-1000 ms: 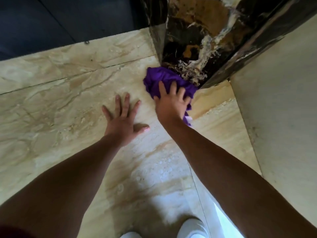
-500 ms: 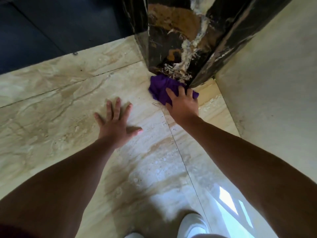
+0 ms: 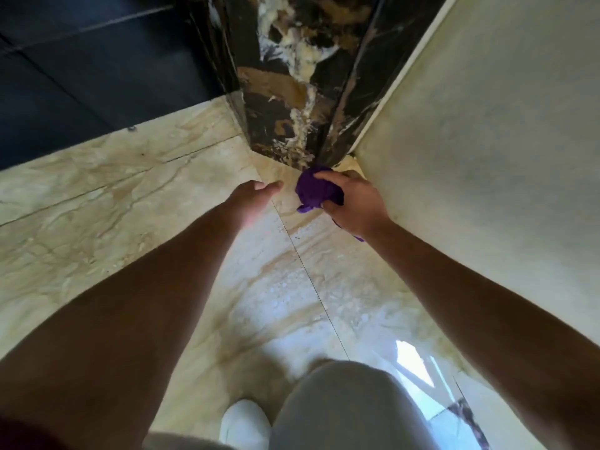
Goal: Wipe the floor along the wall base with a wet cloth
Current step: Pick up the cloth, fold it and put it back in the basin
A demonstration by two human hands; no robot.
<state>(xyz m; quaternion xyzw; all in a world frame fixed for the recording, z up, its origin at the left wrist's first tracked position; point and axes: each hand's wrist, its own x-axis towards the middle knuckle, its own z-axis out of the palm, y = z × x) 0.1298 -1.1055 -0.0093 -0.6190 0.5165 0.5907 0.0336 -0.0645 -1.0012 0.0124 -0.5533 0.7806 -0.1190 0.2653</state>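
A purple cloth [image 3: 315, 190] is bunched into a ball in my right hand [image 3: 354, 203], which grips it just above the beige marble floor [image 3: 130, 203]. The cloth sits at the foot of the dark marble pillar [image 3: 292, 102], where the pillar meets the cream wall [image 3: 487, 157]. My left hand [image 3: 251, 198] hovers a short way left of the cloth, fingers loosely extended and pointing toward it, holding nothing. It looks lifted off the floor.
A dark floor area [image 3: 81, 76] lies beyond the beige tiles at the upper left. My knee in grey fabric [image 3: 350, 407] and a white shoe [image 3: 243, 423] are at the bottom. A bright window reflection [image 3: 415, 362] shines on the floor by the wall.
My right hand gathered the flat cloth into a ball and shifted right into the corner by the wall. My left hand lifted off the floor and moved toward the cloth.
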